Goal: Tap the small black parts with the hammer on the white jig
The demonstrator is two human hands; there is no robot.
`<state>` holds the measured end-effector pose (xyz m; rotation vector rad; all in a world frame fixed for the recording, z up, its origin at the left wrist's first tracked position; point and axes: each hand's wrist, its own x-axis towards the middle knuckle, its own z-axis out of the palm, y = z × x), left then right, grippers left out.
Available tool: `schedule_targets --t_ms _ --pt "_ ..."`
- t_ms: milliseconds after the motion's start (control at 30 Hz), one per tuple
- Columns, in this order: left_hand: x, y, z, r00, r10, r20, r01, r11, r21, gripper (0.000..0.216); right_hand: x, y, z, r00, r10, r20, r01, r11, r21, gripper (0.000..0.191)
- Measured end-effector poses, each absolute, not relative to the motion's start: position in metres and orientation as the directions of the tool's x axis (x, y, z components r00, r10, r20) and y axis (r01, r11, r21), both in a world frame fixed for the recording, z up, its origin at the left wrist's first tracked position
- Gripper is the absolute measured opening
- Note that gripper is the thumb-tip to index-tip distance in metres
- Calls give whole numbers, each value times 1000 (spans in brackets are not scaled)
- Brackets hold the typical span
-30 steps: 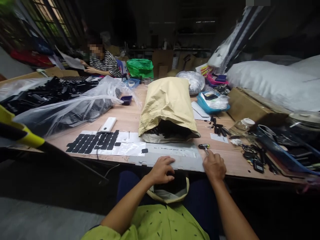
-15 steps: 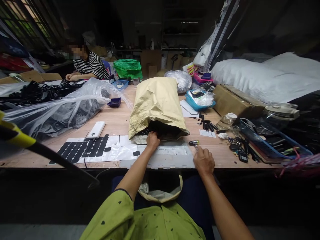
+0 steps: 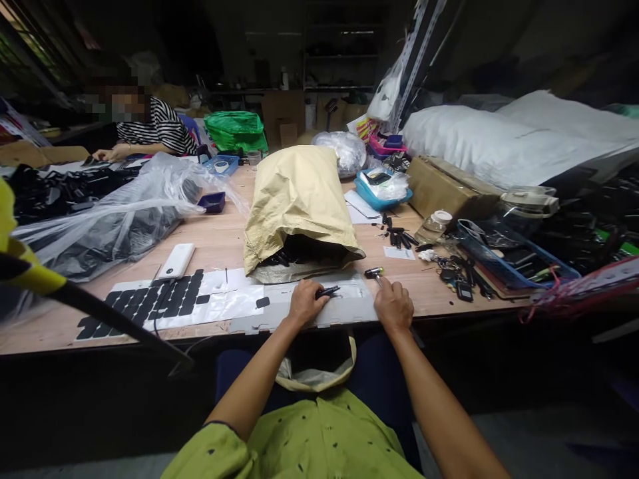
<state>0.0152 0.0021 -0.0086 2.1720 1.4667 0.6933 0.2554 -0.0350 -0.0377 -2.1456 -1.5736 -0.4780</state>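
Note:
My left hand [image 3: 304, 303] is closed on a small dark elongated part [image 3: 328, 291], held just over the pale board [image 3: 352, 309] at the table's front edge. My right hand [image 3: 393, 306] grips a small hammer [image 3: 373, 273] by its handle; the head, with a yellow-green end, points up and left. Behind the hands lies a cream woven sack [image 3: 304, 193], its mouth facing me and black pieces [image 3: 284, 256] showing inside. Below the table edge, a second bag [image 3: 319, 384] sits open at my lap, its inside dark.
To the left are a sheet of black stickers [image 3: 144, 303], a white power bank [image 3: 178, 261] and plastic-covered black parts [image 3: 134, 233]. On the right stand a jar [image 3: 432, 227], a blue basket [image 3: 514, 266] and a cardboard box [image 3: 449, 189]. A person [image 3: 154, 130] sits at the far left.
My left hand has come out of the sack's mouth with a dark part and is now over the board. The right hand still holds the hammer. The whole view has shifted slightly.

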Motion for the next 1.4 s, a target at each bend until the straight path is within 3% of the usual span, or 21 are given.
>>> schedule_targets --t_ms 333,433,600,700,1400 --pt "15 9 -15 298 945 133 675 -308 671 12 260 -35 -30 333 833 442 938 -243 -248 33" --pt "17 9 -16 301 945 126 676 -305 670 13 255 -44 -25 329 827 455 915 -160 -370 33" --pt "18 8 -17 321 935 152 667 -337 665 14 223 -68 -19 247 845 474 766 129 -629 35" --pt "17 9 -19 330 931 155 668 -346 658 15 206 -77 -16 189 881 435 674 206 -710 33" --pt "24 7 -13 321 941 108 671 -306 675 14 178 -79 -17 76 913 401 637 265 -724 33"
